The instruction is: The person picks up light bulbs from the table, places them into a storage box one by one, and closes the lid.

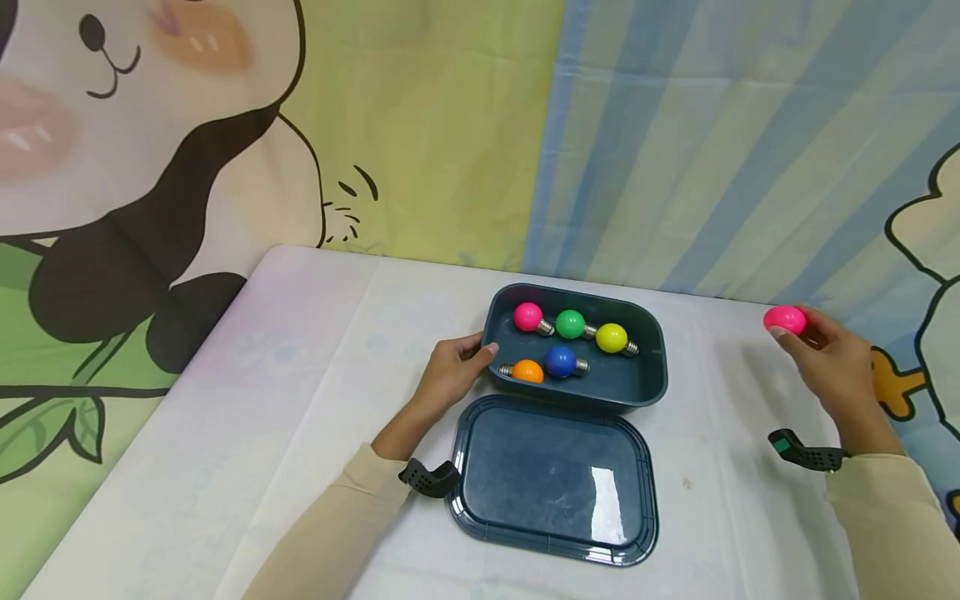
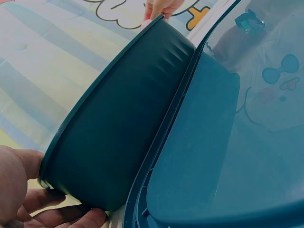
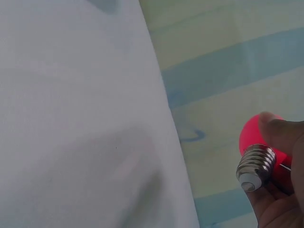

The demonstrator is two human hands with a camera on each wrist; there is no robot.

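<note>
My right hand (image 1: 836, 367) pinches a pink light bulb (image 1: 785, 320) at the far right, raised above the table. In the right wrist view, the thumb lies on the bulb's pink globe (image 3: 251, 133), and its silver screw base shows. My left hand (image 1: 447, 371) grips the left end of a dark teal plastic box (image 1: 622, 385), thumb at the rim and fingers on the outer wall (image 2: 109, 118). Inside the box lie a pink bulb (image 1: 528, 317), a green bulb (image 1: 570, 324), a yellow bulb (image 1: 611, 337), a blue bulb (image 1: 561, 362) and an orange bulb (image 1: 528, 372).
A matching lid (image 1: 551, 479) lies flat on the white-covered table (image 1: 330, 400), just in front of the box. Behind the table hangs a printed cloth (image 1: 442, 125) with cartoon figures. Black bands (image 1: 429, 479) circle both wrists.
</note>
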